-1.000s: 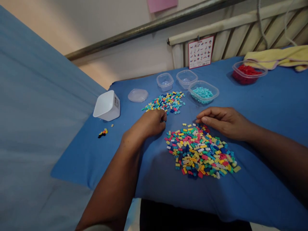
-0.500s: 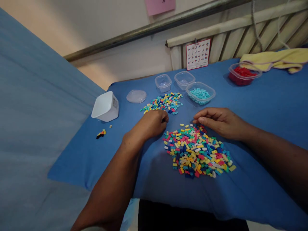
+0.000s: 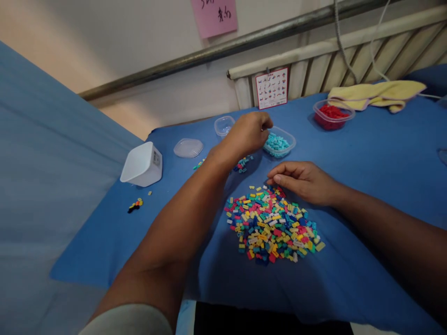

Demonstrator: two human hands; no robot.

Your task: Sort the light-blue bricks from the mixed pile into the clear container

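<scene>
My left hand (image 3: 249, 132) is over the left rim of a clear container of turquoise bricks (image 3: 277, 142), its fingers curled into a pinch. Whatever those fingers hold is hidden. My right hand (image 3: 302, 181) rests on its side at the far edge of a large pile of mixed toy bricks (image 3: 274, 225), fingers stretched with the thumb a little apart and nothing visible between them. A smaller pile of bricks (image 3: 242, 164) lies mostly hidden behind my left forearm.
A clear empty container (image 3: 223, 124) and a clear lid (image 3: 188, 148) lie at the back. To the left are a white box (image 3: 143, 165) and a few loose pieces (image 3: 135, 204). Red bricks fill another container (image 3: 333, 116) near a yellow cloth (image 3: 377, 94).
My left hand has moved from beside the smaller pile, forward and right, to the turquoise brick container. My right hand stays at the large pile's edge. The camera view has shifted slightly.
</scene>
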